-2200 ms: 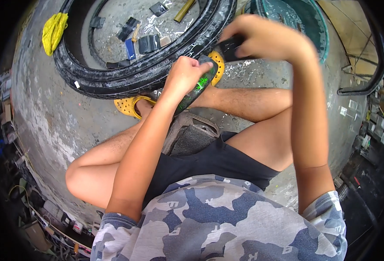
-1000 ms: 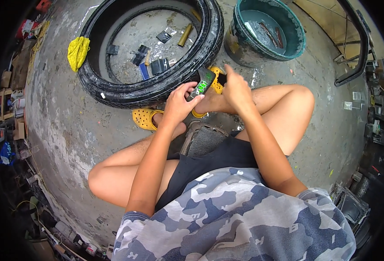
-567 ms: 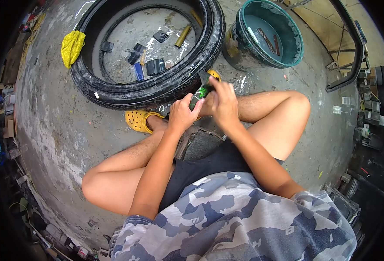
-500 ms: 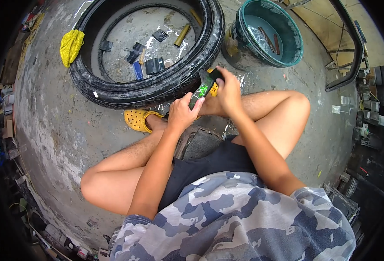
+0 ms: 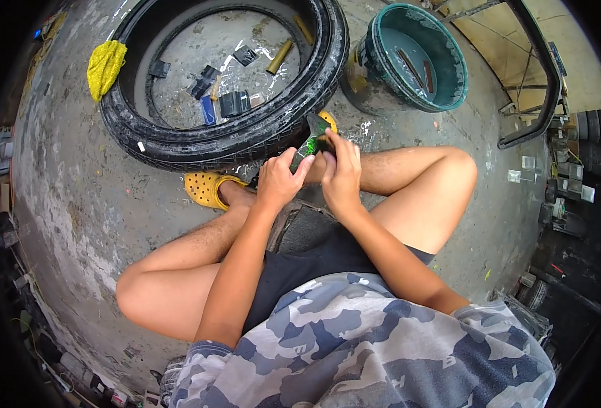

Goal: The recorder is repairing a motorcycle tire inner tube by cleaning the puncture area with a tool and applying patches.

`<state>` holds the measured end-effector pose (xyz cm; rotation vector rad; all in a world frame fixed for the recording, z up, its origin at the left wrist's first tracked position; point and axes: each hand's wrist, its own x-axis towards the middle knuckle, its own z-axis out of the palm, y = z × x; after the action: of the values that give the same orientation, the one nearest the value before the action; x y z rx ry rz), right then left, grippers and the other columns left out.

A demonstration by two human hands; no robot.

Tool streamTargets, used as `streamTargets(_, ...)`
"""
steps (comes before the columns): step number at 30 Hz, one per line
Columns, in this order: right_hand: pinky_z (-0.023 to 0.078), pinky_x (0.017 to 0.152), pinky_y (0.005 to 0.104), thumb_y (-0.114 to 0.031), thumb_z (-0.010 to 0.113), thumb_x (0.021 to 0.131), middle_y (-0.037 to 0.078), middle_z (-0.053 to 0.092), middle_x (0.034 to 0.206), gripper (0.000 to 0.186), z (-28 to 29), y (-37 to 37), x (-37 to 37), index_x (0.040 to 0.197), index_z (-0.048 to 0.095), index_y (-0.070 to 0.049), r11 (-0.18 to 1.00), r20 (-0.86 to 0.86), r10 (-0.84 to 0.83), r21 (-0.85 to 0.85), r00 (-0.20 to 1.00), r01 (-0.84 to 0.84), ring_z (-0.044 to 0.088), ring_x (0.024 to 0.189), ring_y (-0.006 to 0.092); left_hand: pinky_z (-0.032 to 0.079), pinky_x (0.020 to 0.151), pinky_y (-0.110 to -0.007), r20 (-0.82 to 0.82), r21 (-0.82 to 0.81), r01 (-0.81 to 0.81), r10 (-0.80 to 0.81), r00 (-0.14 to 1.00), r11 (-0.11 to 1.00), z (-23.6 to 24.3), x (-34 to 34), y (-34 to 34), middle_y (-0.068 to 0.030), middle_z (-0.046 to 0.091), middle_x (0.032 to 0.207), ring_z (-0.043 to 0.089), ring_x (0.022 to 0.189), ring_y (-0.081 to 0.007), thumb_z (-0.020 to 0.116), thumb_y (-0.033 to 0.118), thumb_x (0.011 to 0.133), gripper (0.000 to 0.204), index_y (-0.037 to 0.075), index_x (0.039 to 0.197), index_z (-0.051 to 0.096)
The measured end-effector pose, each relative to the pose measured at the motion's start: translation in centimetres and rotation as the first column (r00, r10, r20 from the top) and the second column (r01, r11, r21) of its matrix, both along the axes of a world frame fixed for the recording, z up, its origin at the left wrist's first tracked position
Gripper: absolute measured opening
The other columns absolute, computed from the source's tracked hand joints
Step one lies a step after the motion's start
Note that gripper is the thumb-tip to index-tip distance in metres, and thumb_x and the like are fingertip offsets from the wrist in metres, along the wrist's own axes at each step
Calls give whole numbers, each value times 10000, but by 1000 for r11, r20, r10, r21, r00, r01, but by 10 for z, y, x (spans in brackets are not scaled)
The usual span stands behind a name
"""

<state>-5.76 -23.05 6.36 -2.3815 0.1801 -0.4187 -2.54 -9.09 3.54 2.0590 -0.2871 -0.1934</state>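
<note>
Above my crossed legs, my left hand (image 5: 280,178) pinches the near end of a dark, flat strip with a bright green pattern (image 5: 309,149), thumb on top. My right hand (image 5: 342,173) grips the strip's right side with bent fingers. The strip seems bent or folded, its far end pointing up toward the tire. What it is made of I cannot tell. Just beyond my hands a black tire (image 5: 205,148) lies on its side on the wet floor. Yellow clogs (image 5: 204,189) are on my feet.
Inside the tire's ring lie a brass-coloured tube (image 5: 280,57), several black pieces (image 5: 234,104) and a blue packet (image 5: 208,110). A yellow cloth (image 5: 105,68) hangs on its left rim. To the right stand a green bucket (image 5: 375,76) of water and a dark metal frame (image 5: 554,81).
My right hand has come down and left, closer to my left hand. The strip, earlier stretched out to the upper right, now stands steeper between both hands. The whole view has shifted slightly.
</note>
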Motion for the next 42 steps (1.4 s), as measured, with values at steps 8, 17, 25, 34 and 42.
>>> streamTargets(8,466,941,409,28,571,862,231,631,1163,339,-4,5,-2,1201,580,6,983,-24,-116,142,993,118,618,1063,376,391,526,-449,66,-19,-38,39,997,999,0,0,-2,-231,541,599,544,545,-414,627,379,917,416,-25,825,600)
streamTargets(17,456,933,425,62,577,831,206,632,1142,386,-2,-1,8,1207,594,-23,996,-4,-81,28,997,81,593,1043,378,454,604,-471,-54,14,-10,10,999,1000,-1,1,-1,-208,585,612,618,647,-418,586,415,929,437,-14,851,605)
streamTargets(25,440,874,458,47,574,824,201,613,1030,407,-1,-10,8,1228,585,-8,1000,37,15,25,999,-16,564,973,387,456,614,-479,32,22,-54,53,998,998,-7,-1,-3,-232,592,639,621,668,-431,581,407,929,433,-14,833,602)
streamTargets(34,451,874,455,58,568,809,201,617,1036,470,-4,-13,13,1275,566,-7,994,47,40,-106,998,-35,548,944,389,450,631,-496,-107,25,9,-6,994,1000,2,4,-2,-259,609,718,606,730,-464,580,389,931,414,-17,852,606)
streamTargets(42,446,894,485,-17,573,854,207,616,1068,404,4,-4,-7,1258,587,-24,998,-106,30,-60,994,-37,552,941,401,468,697,-553,-177,36,31,-24,984,999,2,3,0,-267,640,765,618,781,-482,547,446,930,438,17,886,619)
